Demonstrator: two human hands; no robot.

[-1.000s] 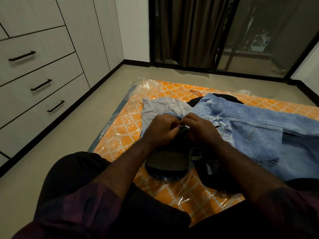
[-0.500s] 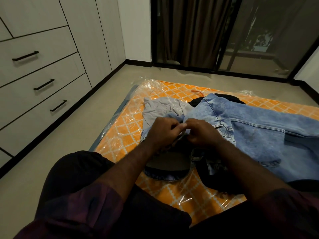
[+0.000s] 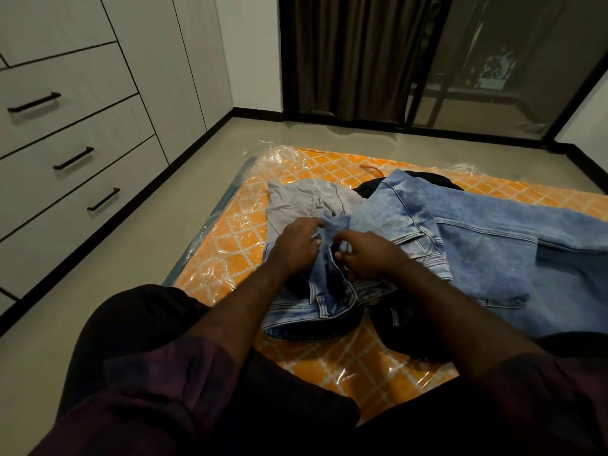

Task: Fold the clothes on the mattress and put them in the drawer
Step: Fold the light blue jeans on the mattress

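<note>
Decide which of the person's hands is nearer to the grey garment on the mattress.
Left. The left hand lies at the grey garment's near edge, fingertips about touching it. The right hand is farther right, over the jeans.

Partly obscured: jeans [image 3: 493, 251] ran off the right edge; black garment [image 3: 424, 179] lay mostly beneath them; grey garment [image 3: 306, 200] was hidden at its near end by the left hand [image 3: 297, 246]; mattress [image 3: 237, 238] was cut at right; topmost drawer [image 3: 42, 100] was cropped at left.
</note>
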